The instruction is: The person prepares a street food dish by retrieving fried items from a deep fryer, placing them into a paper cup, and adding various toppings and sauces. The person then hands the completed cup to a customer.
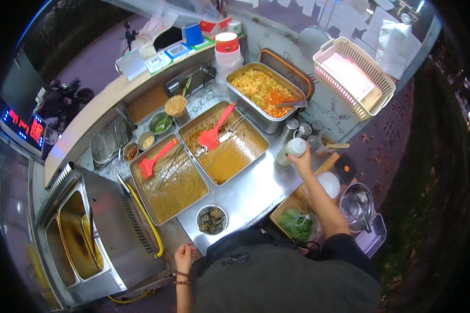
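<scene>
My right hand [300, 158] grips a translucent plastic squeeze bottle [288, 153] at the right of the steel worktop [254, 187]. Beside the bottle stand several metal shakers [290, 127]. My left hand [185, 252] hangs near the front edge, fingers loosely curled, seemingly with nothing in it. A white-rimmed cup of dark food [211, 220], with a thin stick in it, stands close to that hand. Two shallow steel trays of brown sauce, one on the left [176, 199] and one on the right [235, 164], each hold a red silicone brush [210, 137] and tongs.
A deep fryer [109, 231] stands at left. Behind the trays are small bowls [160, 123], wooden skewers [176, 106] and a deep pan of noodle-like food [262, 92]. A basket of greens [295, 223] and a metal bowl [356, 207] sit at right, below a hanging plastic basket [352, 78].
</scene>
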`<state>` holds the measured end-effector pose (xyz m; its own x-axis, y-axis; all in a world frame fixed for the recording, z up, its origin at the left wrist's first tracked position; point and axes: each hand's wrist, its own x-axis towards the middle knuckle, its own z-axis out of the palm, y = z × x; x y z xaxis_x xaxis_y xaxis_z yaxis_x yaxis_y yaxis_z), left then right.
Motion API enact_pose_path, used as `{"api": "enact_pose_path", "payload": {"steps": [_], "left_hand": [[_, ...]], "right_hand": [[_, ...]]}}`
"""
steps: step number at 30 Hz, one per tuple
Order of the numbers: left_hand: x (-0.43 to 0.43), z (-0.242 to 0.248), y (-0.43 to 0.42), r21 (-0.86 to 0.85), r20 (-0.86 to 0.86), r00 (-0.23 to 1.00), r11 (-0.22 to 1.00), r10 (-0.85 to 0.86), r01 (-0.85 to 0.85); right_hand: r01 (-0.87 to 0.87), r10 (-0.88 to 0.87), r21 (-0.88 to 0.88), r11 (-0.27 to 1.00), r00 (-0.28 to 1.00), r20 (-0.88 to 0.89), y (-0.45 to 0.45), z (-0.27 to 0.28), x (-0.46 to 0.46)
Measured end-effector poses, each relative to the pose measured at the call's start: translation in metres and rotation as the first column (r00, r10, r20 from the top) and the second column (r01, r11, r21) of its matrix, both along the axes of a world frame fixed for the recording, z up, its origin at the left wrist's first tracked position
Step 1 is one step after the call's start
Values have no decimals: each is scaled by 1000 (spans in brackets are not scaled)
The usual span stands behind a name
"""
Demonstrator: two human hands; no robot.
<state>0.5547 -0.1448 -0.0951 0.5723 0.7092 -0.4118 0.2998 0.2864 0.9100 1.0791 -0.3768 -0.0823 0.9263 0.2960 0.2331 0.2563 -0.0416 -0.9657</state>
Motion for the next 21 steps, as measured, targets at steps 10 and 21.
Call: {"api": "enact_pose_path", "payload": {"steps": [10,21], "left_hand": [[17,-10,7,-45,-43,996,996,76,-78],[20,-67,11,71,-110,985,990,132,-125]], "right_hand": [[336,-389,266,903,904,179,-19,81,106],[453,-430,-266,851,892,143,4,0,209]]}}
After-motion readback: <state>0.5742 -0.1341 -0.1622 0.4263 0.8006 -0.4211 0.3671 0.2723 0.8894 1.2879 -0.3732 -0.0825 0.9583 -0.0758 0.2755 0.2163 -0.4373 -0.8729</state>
